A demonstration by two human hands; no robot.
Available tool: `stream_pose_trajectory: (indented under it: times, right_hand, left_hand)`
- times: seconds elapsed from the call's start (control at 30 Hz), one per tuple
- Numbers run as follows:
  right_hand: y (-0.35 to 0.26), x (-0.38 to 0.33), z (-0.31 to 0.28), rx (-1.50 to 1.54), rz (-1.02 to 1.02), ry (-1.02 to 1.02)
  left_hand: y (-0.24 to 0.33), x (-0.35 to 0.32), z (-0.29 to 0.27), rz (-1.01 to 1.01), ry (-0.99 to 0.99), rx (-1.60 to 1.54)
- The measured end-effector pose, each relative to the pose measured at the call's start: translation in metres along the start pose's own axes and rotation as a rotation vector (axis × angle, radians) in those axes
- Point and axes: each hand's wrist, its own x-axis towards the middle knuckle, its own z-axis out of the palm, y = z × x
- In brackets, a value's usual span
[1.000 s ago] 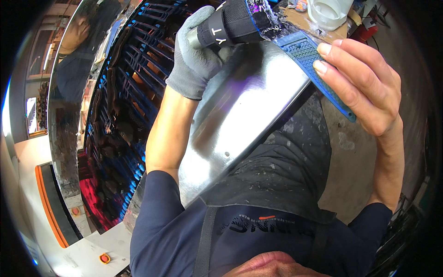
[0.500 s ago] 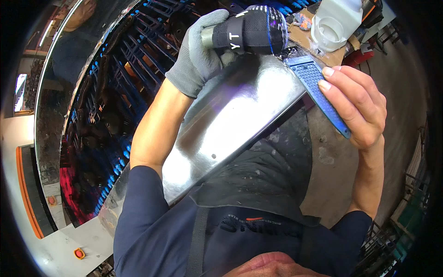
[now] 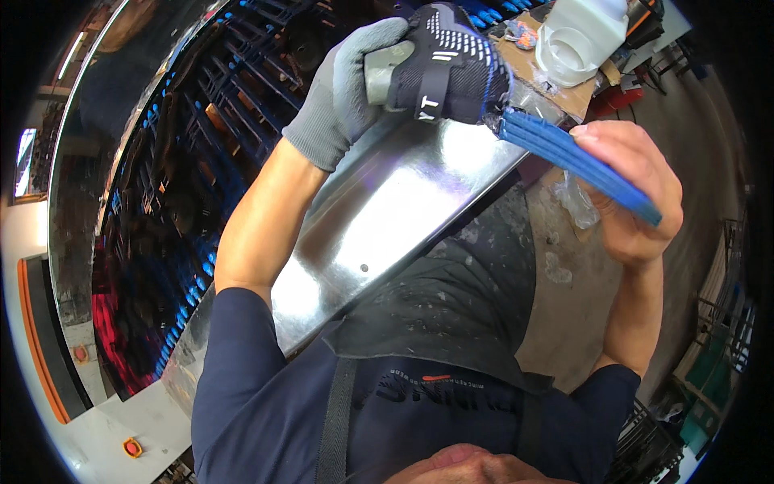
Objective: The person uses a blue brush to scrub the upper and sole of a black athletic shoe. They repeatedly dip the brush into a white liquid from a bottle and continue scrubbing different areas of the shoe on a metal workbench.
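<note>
My left hand (image 3: 347,89), in a grey work glove, is closed round a grey-green shoe last (image 3: 385,74). Stretched over that last is a black fabric shoe upper (image 3: 463,68) with white dashes and a strap. My bare right hand (image 3: 633,189) grips a flat blue-handled tool (image 3: 576,157), its narrow edge showing. The tool's dark tip meets the lower right rim of the upper; what kind of tip it has is too small to tell. Beneath both hands slopes a shiny metal sheet (image 3: 387,218).
On the left runs a machine bed with blue-tipped rods (image 3: 218,121). A white plastic jug (image 3: 580,44) stands on brown cardboard (image 3: 532,77) at the far right. A clear plastic bag (image 3: 576,202) is below my right hand. A red button (image 3: 131,447) sits at lower left.
The upper has been turned, bringing more of its white-dashed side into sight. The blue-handled tool has tilted from its textured flat face to its edge, and its lower end has swung right.
</note>
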Motion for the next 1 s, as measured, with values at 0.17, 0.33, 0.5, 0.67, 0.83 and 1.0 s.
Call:
stream_pose_trajectory:
  times: [0.17, 0.33, 0.5, 0.67, 0.83, 1.0]
  right_hand:
    - [0.011, -0.034, 0.034, 0.685, 0.591, 0.435]
    - [0.003, -0.059, 0.119, 0.922, 0.657, 0.604]
    - [0.09, -0.052, 0.119, 0.712, 0.921, 0.832]
    - [0.031, -0.058, 0.13, -0.345, 0.134, 0.527]
    - [-0.038, -0.058, 0.131, 0.346, 0.075, 0.369]
    - [-0.016, -0.055, 0.12, 0.537, 0.568, 0.516]
  left_hand:
    - [0.012, -0.011, 0.025, -0.278, -0.019, -0.756]
    - [-0.062, -0.068, 0.039, -0.404, 0.2, -1.189]
    - [-0.067, -0.098, 0.054, -0.589, 0.162, -1.226]
    - [-0.061, -0.105, 0.054, -0.646, 0.144, -1.223]
    - [-0.06, -0.101, 0.053, -0.677, 0.096, -1.205]
    - [-0.045, -0.1, 0.042, -0.648, 0.085, -1.227]
